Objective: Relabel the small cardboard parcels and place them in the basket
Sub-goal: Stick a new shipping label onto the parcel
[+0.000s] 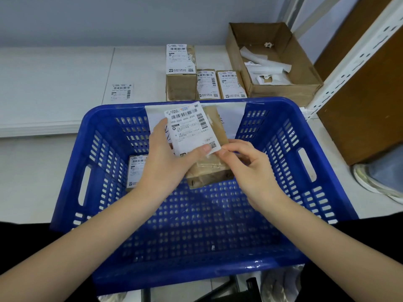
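Nearest, the blue basket (290, 162) is being looked into from above; its perforated floor is mostly bare, w/ one labelled parcel (137, 171) already lying at the left wall. Over the basket's middle, a small cardboard parcel (209, 168) is being held up by both hands; the left hand (165, 164) is being curled round its left side, thumb laid across the lower edge of a white label (192, 129), so parcel and label are being gripped together; the right hand (246, 164) is being closed in a fingertip pinch at the label's lower right corner, by the QR code; other fingers loosely bent.

The label is sitting skewed, overhanging the box at top left, so the step in hand is judged to be label application, approx. halfway; to do it well, the sheet is being best squared to the box face first, then smoothed down from the pinched corner outward, w/ the thumb kept clear of the barcode; creases are the risk.

Beyond the far rim, three more parcels (181, 73) are waiting on the white table (54, 83); a loose label (121, 92) is lying to their left; an open carton (281, 86) of peeled backing scraps is standing at right, beside a shelf upright (340, 77).
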`<act>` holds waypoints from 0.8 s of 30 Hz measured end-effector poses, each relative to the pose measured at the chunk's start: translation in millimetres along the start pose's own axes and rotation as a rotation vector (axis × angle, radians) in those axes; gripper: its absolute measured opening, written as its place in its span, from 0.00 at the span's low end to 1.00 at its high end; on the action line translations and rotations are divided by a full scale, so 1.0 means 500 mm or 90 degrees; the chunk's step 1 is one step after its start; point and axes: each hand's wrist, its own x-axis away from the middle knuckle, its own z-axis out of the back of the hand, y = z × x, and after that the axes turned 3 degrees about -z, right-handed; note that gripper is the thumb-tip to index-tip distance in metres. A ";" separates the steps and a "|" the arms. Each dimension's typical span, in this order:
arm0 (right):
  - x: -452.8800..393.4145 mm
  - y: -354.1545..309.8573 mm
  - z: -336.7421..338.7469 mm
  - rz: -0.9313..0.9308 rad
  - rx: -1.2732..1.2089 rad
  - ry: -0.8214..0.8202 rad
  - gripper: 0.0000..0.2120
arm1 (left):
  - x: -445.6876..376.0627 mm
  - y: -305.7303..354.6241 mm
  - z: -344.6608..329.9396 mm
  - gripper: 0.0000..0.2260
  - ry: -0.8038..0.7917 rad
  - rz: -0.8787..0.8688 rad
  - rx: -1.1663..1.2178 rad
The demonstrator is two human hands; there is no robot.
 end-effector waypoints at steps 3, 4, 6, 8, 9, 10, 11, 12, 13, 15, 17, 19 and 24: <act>0.001 0.004 -0.005 0.002 0.009 -0.003 0.06 | 0.013 -0.004 0.004 0.39 -0.015 -0.140 -0.254; 0.002 0.004 -0.006 0.003 0.008 -0.005 0.06 | 0.015 -0.005 0.006 0.35 0.000 -0.209 -0.323; 0.004 0.003 -0.006 0.010 0.011 -0.008 0.08 | 0.022 -0.002 0.011 0.23 0.007 -0.328 -0.384; 0.007 0.001 -0.005 0.023 0.019 -0.017 0.08 | 0.025 -0.005 0.011 0.16 0.001 -0.382 -0.387; 0.008 0.002 -0.006 0.030 0.026 -0.022 0.08 | 0.026 -0.004 0.011 0.14 0.000 -0.386 -0.383; 0.008 0.002 -0.006 0.036 0.036 -0.026 0.08 | 0.026 -0.003 0.010 0.13 -0.002 -0.381 -0.371; 0.009 0.002 -0.006 0.041 0.047 -0.030 0.07 | 0.026 -0.001 0.010 0.13 -0.008 -0.372 -0.353; 0.010 0.002 -0.007 0.043 0.056 -0.035 0.06 | 0.025 -0.002 0.010 0.12 -0.014 -0.367 -0.337; 0.011 0.002 -0.006 0.043 0.061 -0.041 0.06 | 0.024 -0.003 0.010 0.12 -0.018 -0.364 -0.327; 0.013 0.001 -0.006 0.041 0.062 -0.052 0.06 | 0.024 -0.005 0.011 0.13 -0.029 -0.356 -0.314; 0.014 -0.001 -0.006 0.040 0.064 -0.059 0.07 | 0.026 -0.005 0.010 0.13 -0.034 -0.346 -0.296; 0.015 -0.003 -0.008 0.043 0.062 -0.060 0.07 | 0.027 -0.004 0.009 0.13 -0.031 -0.327 -0.266; 0.018 -0.002 -0.010 0.047 0.053 -0.068 0.08 | 0.029 -0.002 0.005 0.15 -0.022 -0.269 -0.209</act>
